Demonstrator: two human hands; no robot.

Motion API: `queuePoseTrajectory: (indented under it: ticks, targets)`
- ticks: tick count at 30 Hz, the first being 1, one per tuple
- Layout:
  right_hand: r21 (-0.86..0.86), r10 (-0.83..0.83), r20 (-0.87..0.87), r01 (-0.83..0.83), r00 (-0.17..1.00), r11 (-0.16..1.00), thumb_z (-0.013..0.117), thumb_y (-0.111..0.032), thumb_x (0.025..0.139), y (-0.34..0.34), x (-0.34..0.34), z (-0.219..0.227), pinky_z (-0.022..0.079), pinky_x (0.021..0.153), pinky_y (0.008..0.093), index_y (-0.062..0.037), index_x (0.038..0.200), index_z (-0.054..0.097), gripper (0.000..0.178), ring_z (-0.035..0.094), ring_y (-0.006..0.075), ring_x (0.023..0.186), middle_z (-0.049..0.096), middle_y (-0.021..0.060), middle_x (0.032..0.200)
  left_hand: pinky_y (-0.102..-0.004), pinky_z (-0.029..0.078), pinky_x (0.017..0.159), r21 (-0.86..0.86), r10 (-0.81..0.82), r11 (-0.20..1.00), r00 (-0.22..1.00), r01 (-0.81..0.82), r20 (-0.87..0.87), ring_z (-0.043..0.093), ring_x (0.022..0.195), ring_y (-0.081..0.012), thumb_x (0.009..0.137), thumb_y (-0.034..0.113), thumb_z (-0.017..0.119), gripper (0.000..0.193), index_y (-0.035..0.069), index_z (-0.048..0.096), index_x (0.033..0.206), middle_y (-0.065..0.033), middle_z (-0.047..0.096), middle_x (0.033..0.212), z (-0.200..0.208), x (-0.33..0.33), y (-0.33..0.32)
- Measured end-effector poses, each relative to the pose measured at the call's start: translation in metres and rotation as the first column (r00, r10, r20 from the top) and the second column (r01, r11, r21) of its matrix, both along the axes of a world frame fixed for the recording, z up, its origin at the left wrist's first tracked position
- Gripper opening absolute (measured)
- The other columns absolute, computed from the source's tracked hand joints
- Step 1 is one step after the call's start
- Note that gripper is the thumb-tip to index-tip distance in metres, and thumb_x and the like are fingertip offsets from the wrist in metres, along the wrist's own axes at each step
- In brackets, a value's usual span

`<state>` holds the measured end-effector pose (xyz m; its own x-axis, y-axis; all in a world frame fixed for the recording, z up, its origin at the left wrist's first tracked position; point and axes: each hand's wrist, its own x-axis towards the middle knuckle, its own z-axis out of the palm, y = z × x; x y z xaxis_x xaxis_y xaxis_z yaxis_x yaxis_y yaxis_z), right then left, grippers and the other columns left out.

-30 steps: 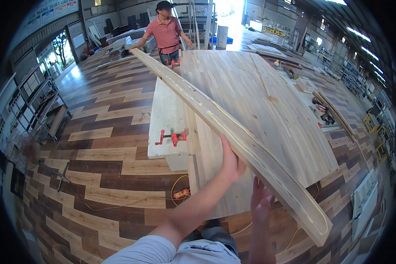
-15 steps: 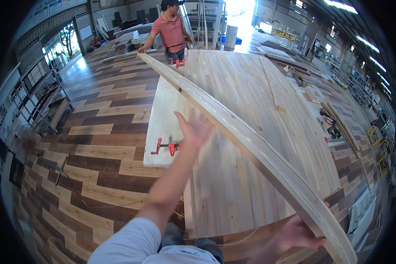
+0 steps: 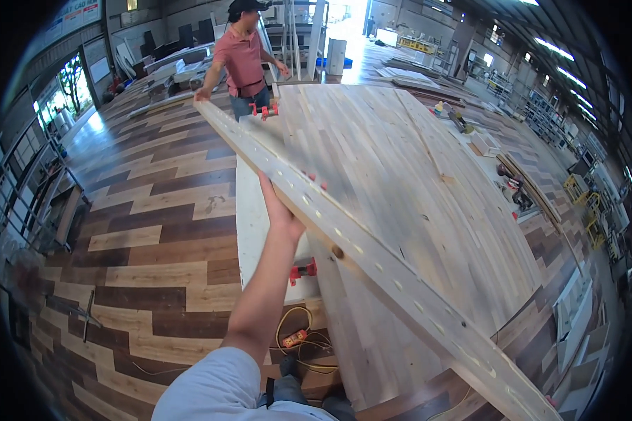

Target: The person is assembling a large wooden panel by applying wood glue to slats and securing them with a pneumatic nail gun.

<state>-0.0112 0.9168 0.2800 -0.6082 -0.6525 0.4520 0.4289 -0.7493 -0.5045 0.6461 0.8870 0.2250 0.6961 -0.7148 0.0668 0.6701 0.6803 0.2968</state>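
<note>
A long wooden board [image 3: 372,256] slants over a wide panel [image 3: 428,266] of joined wood strips. Pale yellow streaks and drops, like glue, dot the board's upper face. My left hand [image 3: 284,216] is closed around its middle, thumb on the near side and fingertips over the far edge. Only fingertips of my right hand [image 3: 550,401] show at the board's lower right end; the rest is hidden by it. At the far end, a co-worker's hand [image 3: 202,95] holds the board. Red clamps [image 3: 302,271] sit along the panel's left side.
A co-worker in a pink shirt [image 3: 242,59] stands beyond the panel. An orange power box [image 3: 295,339] with yellow cord lies on the plank floor by my feet. Tools [image 3: 516,189] lie right of the panel. A metal rack [image 3: 38,189] stands at left.
My left hand, spread and apart from the board before, now grips it. The board has turned so its streaked face shows more, and its lower end has shifted down, hiding most of my right hand.
</note>
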Motion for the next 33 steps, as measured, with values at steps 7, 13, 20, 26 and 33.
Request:
queuePoseTrajectory:
  ticks: [7,13,20,26,33]
  targets:
    - [0.094,0.203,-0.036,-0.199,0.979,0.975,0.058,-0.06,0.082,0.05,-0.064,-0.022,0.041,0.098,0.0608,-0.0207,0.137,0.047,0.069,0.058,0.0367,0.109,0.061,0.0149,0.121,-0.0575,0.047,0.091,0.057,0.028,0.998,0.996,-0.023,-0.08,0.057,0.097,-0.0301,0.085,0.072,0.04,0.071,0.008,0.05,0.115,-0.0121,0.057,0.097,0.02,-0.073,0.07]
    - [0.193,0.178,-0.019,-0.171,0.984,0.966,0.057,-0.056,0.084,-0.011,-0.15,-0.025,0.037,0.106,0.0497,-0.0064,0.138,0.04,0.075,0.051,0.0327,0.119,0.051,0.0185,0.131,-0.0604,0.045,0.092,0.174,0.203,0.963,0.979,-0.206,0.037,0.055,0.099,-0.0319,0.084,0.072,0.042,0.072,0.007,0.05,0.115,-0.0134,0.055,0.1,0.023,-0.13,0.153]
    - [0.329,0.59,0.194,-0.618,0.784,0.714,0.05,-0.06,0.089,-0.076,-0.065,0.024,0.036,0.107,0.0526,-0.0089,0.139,0.04,0.073,0.05,0.0349,0.122,0.052,0.0211,0.131,-0.0559,0.048,0.089,0.253,0.564,0.774,0.814,-0.58,0.141,0.06,0.093,-0.0367,0.087,0.065,0.047,0.066,0.006,0.051,0.116,-0.0186,0.061,0.099,0.016,-0.171,0.318]
    - [0.294,0.797,0.148,-0.796,0.585,0.529,0.063,-0.058,0.084,-0.109,0.106,0.05,0.049,0.091,0.0466,-0.0105,0.132,0.046,0.069,0.059,0.0298,0.104,0.059,0.0168,0.12,-0.041,0.052,0.082,0.301,0.845,0.476,0.525,-0.826,0.102,0.06,0.073,-0.0165,0.094,0.056,0.047,0.041,0.018,0.055,0.081,0.0029,0.06,0.076,0.017,-0.21,0.459]
    - [0.008,0.949,0.196,-0.968,0.248,0.251,0.059,-0.056,0.087,-0.03,0.331,0.059,0.032,0.11,0.0424,-0.0085,0.148,0.019,0.087,0.037,0.0321,0.132,0.022,0.0216,0.151,-0.0551,0.048,0.088,0.373,0.946,0.274,0.319,-0.887,0.064,0.036,0.046,-0.0159,0.091,0.058,0.05,0.046,0.016,0.05,0.073,-0.0015,0.041,0.051,0.02,-0.217,0.582]
